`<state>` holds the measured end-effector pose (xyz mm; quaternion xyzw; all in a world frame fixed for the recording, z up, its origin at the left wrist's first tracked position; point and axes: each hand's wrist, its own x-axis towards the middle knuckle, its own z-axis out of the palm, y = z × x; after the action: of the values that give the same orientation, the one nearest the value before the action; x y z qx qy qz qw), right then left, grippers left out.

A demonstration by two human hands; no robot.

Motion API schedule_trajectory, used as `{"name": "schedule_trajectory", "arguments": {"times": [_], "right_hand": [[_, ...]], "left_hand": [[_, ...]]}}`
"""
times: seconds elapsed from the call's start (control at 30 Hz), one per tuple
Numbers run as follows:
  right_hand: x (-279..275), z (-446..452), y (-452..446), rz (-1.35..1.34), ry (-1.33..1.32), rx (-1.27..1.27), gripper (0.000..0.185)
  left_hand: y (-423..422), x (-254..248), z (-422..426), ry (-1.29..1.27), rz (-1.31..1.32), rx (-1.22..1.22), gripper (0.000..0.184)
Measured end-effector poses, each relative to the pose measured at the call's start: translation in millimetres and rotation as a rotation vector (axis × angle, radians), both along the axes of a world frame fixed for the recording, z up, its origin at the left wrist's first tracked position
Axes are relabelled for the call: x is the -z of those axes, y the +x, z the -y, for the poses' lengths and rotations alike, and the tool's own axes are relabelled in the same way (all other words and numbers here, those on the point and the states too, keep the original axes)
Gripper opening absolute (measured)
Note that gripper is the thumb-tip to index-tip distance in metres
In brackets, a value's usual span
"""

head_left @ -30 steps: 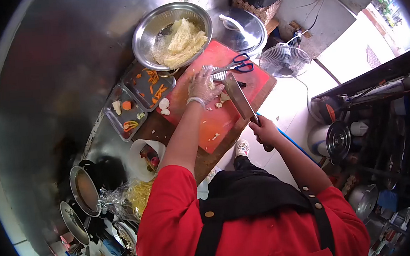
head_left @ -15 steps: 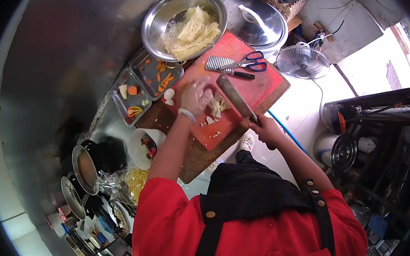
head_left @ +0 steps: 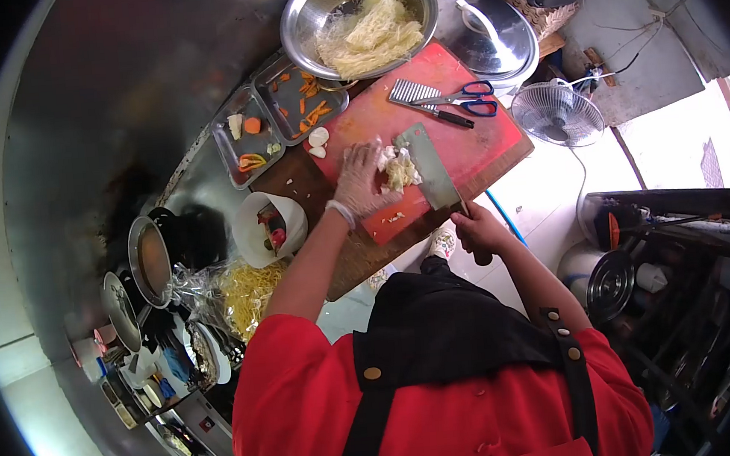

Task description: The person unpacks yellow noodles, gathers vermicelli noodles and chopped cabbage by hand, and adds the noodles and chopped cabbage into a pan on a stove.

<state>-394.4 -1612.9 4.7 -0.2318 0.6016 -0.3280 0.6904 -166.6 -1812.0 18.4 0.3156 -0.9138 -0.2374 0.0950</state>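
Observation:
A pale chopped heap [head_left: 400, 169] lies on the red cutting board [head_left: 483, 146]. My left hand [head_left: 361, 181], in a clear glove, rests at the heap's left side with its fingers apart. Bare and closed round the handle of a cleaver, my right hand [head_left: 478, 232] is at the board's lower right edge. The cleaver [head_left: 429, 167] has its broad blade low against the right side of the heap. Farther up the board are blue-handled scissors [head_left: 477, 99] and a crinkle cutter [head_left: 413, 93]. White pieces [head_left: 318, 137] sit near the board's left edge.
Above the board stand a metal bowl [head_left: 299, 40] of pale noodles and a lidded pot [head_left: 522, 44]. Two metal trays [head_left: 245, 173] with cut vegetables are at the left, above a white container [head_left: 245, 229] and bagged yellow noodles [head_left: 254, 292]. A fan [head_left: 558, 114] stands right.
The view has shifted, so the board appears higher and farther right. My left hand has come off the heap to its left, fingers spread. The cleaver blade now lies flatter beside the heap.

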Motion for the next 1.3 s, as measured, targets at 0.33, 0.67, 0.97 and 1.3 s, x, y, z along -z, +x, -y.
{"name": "schedule_trajectory", "arguments": {"times": [0.33,0.67,0.97,1.3], "right_hand": [[17.1,-6.6,82.5,0.027,-0.104,-0.029,0.026],[-16.7,27.4,106.4,-0.310,-0.320,-0.293,0.026],[-105.8,24.3,81.9,-0.761,-0.371,-0.676,0.027],[-75.3,36.3,22.4,-0.893,-0.475,-0.335,0.029]], "left_hand": [[-34.6,22.6,-43.3,-0.261,-0.052,-0.462,0.079],[-36.9,40.9,-19.6,0.088,-0.971,-0.951,0.025],[-11.8,13.1,-7.7,1.244,-1.822,-0.856,0.022],[13.3,21.0,-16.5,1.575,-2.216,-0.250,0.030]]}}
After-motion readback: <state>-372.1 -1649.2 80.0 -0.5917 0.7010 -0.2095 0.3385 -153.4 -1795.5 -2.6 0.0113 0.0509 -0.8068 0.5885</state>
